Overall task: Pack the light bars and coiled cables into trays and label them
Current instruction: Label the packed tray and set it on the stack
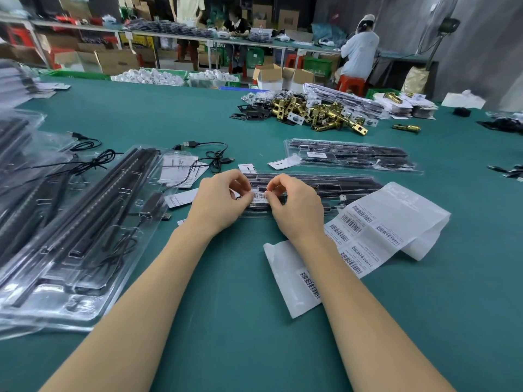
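Observation:
A small barcode label [259, 197] is pinched between my left hand [219, 200] and my right hand [295, 206], just over a clear packed tray [334, 188] holding black light bars. A second packed tray [351, 155] with a label on it lies farther back. A strip of backing paper with several barcode labels [365, 239] lies to the right of my right wrist. A loose black USB cable [210, 157] lies behind my left hand. At the left lies an open tray [93, 222] with light bars and cables.
Stacks of clear trays [17, 154] fill the far left. A pile of brass lock parts [314, 111] and packed cards sits at the back right. Paper cards [181, 168] lie near the cable. People work at benches beyond the green table [254, 321].

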A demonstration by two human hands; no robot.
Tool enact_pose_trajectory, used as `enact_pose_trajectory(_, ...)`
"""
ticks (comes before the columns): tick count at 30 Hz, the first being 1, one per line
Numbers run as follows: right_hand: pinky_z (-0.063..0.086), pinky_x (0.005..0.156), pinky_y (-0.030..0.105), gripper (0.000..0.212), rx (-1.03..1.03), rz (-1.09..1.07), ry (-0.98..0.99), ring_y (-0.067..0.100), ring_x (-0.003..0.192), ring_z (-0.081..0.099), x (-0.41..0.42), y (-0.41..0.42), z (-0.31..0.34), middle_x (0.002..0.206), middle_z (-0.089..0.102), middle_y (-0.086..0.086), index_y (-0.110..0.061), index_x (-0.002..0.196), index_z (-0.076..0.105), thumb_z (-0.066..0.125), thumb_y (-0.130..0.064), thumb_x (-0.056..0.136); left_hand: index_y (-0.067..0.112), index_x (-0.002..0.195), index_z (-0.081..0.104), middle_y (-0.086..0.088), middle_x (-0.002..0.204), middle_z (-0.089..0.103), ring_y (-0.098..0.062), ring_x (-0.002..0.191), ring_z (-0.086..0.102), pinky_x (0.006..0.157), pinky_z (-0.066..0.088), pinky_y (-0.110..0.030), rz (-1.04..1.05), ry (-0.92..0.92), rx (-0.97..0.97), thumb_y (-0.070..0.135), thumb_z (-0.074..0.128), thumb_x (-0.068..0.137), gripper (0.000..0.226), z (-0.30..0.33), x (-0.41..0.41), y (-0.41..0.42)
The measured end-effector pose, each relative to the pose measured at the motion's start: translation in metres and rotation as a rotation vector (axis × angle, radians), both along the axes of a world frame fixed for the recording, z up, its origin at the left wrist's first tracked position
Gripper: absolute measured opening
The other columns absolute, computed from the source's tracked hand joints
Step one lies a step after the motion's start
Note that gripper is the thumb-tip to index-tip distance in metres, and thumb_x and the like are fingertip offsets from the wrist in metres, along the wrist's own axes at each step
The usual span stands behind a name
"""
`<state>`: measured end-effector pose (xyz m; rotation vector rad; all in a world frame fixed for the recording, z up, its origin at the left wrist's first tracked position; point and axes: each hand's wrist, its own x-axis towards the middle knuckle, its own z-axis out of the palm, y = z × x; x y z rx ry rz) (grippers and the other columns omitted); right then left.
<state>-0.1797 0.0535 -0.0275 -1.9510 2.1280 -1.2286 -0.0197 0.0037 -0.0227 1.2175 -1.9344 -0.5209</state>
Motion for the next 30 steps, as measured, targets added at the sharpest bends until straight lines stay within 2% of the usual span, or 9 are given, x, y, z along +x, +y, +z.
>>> enact_pose_trajectory(4, 0.033, 0.057, 0.022, 0.002, -0.007, -0.043, -0.033, 0.012, 0.077, 0.055, -0.001, -0.001, 0.0, 0.088, 0.064, -0.008, -0.025, 0.092, 0.065, 0.064, -0.026, 0.093, 0.021, 0.088, 0.059, 0.01, 0.077, 0.064, -0.007, 0.06, 0.057, 0.062, 0.043, -0.02, 0.049, 0.037, -0.008, 0.021, 0.075, 0.08, 0.018, -0.001, 0.001, 0.0)
enact_pose_trajectory(8, 0.044, 0.066, 0.028, 0.006, -0.029, -0.108, -0.136, 0.016, 0.083, 0.06, -0.004, -0.002, -0.002, 0.09, 0.067, -0.002, -0.018, 0.094, 0.067, 0.061, -0.02, 0.094, 0.017, 0.089, 0.059, 0.005, 0.081, 0.065, -0.014, 0.062, 0.061, 0.072, 0.052, -0.031, 0.112, 0.075, -0.027, 0.017, 0.069, 0.084, 0.011, -0.002, 0.003, 0.0)
enact_pose_trajectory(10, 0.049, 0.072, 0.032, 0.01, -0.049, -0.109, -0.172, 0.016, 0.082, 0.061, -0.004, -0.002, -0.002, 0.087, 0.067, -0.002, -0.018, 0.094, 0.066, 0.064, -0.028, 0.093, 0.02, 0.088, 0.059, 0.006, 0.083, 0.065, -0.014, 0.065, 0.059, 0.073, 0.051, -0.034, 0.131, 0.045, -0.058, 0.028, 0.07, 0.086, 0.014, -0.003, -0.001, 0.003)
enact_pose_trajectory(12, 0.047, 0.07, 0.031, 0.024, -0.032, -0.104, -0.167, 0.015, 0.08, 0.059, -0.002, -0.001, -0.001, 0.084, 0.064, -0.005, -0.02, 0.096, 0.063, 0.071, -0.042, 0.088, 0.022, 0.09, 0.056, 0.008, 0.087, 0.061, -0.014, 0.075, 0.055, 0.068, 0.044, -0.033, 0.194, -0.022, -0.068, 0.044, 0.071, 0.085, 0.028, -0.006, -0.008, 0.006)
enact_pose_trajectory(14, 0.043, 0.068, 0.03, 0.032, 0.007, -0.124, -0.104, 0.014, 0.079, 0.056, 0.002, -0.002, -0.001, 0.085, 0.061, -0.006, -0.023, 0.098, 0.061, 0.073, -0.049, 0.084, 0.023, 0.093, 0.053, 0.008, 0.088, 0.057, -0.016, 0.08, 0.053, 0.065, 0.038, -0.031, 0.25, -0.082, -0.053, 0.052, 0.07, 0.083, 0.035, -0.007, -0.013, 0.007)
enact_pose_trajectory(19, 0.051, 0.073, 0.035, 0.011, -0.002, -0.147, -0.099, 0.017, 0.082, 0.059, 0.001, -0.003, -0.003, 0.086, 0.064, -0.005, -0.022, 0.1, 0.062, 0.065, -0.03, 0.092, 0.022, 0.098, 0.051, 0.004, 0.093, 0.059, -0.025, 0.088, 0.058, 0.066, 0.037, -0.033, 0.284, -0.115, -0.031, 0.037, 0.057, 0.093, 0.017, -0.01, -0.016, 0.002)
enact_pose_trajectory(23, 0.042, 0.066, 0.029, 0.026, 0.005, -0.145, -0.104, 0.016, 0.079, 0.057, 0.003, -0.002, -0.002, 0.085, 0.062, -0.005, -0.024, 0.101, 0.059, 0.068, -0.045, 0.088, 0.023, 0.099, 0.047, 0.006, 0.091, 0.055, -0.022, 0.083, 0.055, 0.067, 0.039, -0.034, 0.295, -0.142, -0.025, 0.054, 0.058, 0.09, 0.035, -0.008, -0.02, 0.007)
enact_pose_trajectory(27, 0.038, 0.065, 0.028, 0.016, -0.005, -0.134, -0.093, 0.018, 0.081, 0.06, 0.002, -0.003, -0.006, 0.083, 0.062, -0.005, -0.023, 0.101, 0.059, 0.066, -0.032, 0.091, 0.022, 0.104, 0.047, 0.004, 0.097, 0.056, -0.026, 0.089, 0.057, 0.065, 0.035, -0.034, 0.286, -0.129, -0.059, 0.034, 0.053, 0.095, 0.017, -0.011, -0.018, 0.007)
enact_pose_trajectory(30, 0.039, 0.064, 0.028, 0.021, -0.009, -0.14, -0.108, 0.017, 0.08, 0.059, 0.002, -0.003, -0.005, 0.083, 0.061, -0.006, -0.023, 0.099, 0.058, 0.069, -0.038, 0.089, 0.022, 0.101, 0.046, 0.008, 0.089, 0.055, -0.022, 0.085, 0.055, 0.067, 0.038, -0.033, 0.288, -0.105, 0.003, 0.05, 0.059, 0.09, 0.033, -0.006, -0.018, 0.01)
